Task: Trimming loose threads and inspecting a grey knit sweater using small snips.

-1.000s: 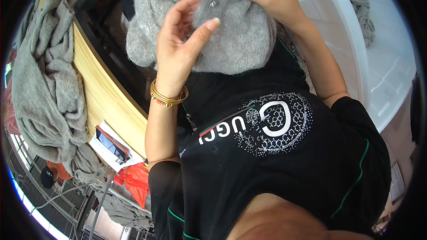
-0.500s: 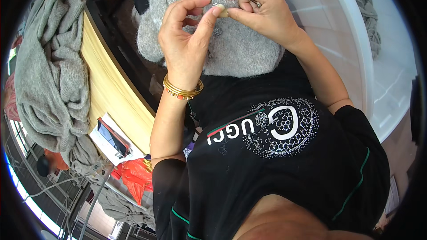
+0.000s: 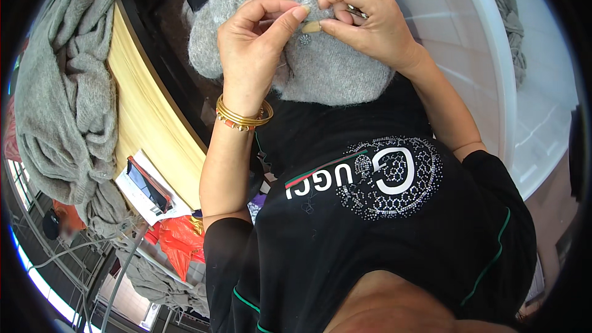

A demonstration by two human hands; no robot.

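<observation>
A fuzzy grey knit garment (image 3: 339,71) lies bunched over my lap at the top. On it sits a small round sparkly button (image 3: 304,39), just below my fingertips. My left hand (image 3: 259,37) is closed in a pinch, thumb against forefinger; whatever it grips is too small to make out. To its right, my right hand (image 3: 376,28) curls its fingers around a thin metal tool (image 3: 356,12), mostly hidden in the grip. A small tan piece (image 3: 312,26) shows at the right thumb's tip, above the button.
At left, a pale yellow tabletop (image 3: 145,105) carries a heap of grey knitwear (image 3: 68,98) and a phone (image 3: 148,185) on white paper. Below it hangs a red plastic bag (image 3: 182,243). A large white tub (image 3: 456,43) curves along my right, with more grey knit (image 3: 509,18) beyond.
My hands have drawn slightly apart. The tan piece has come away from my left thumb and lies lower, by the right thumb. The button is more exposed, and the metal tool shows less.
</observation>
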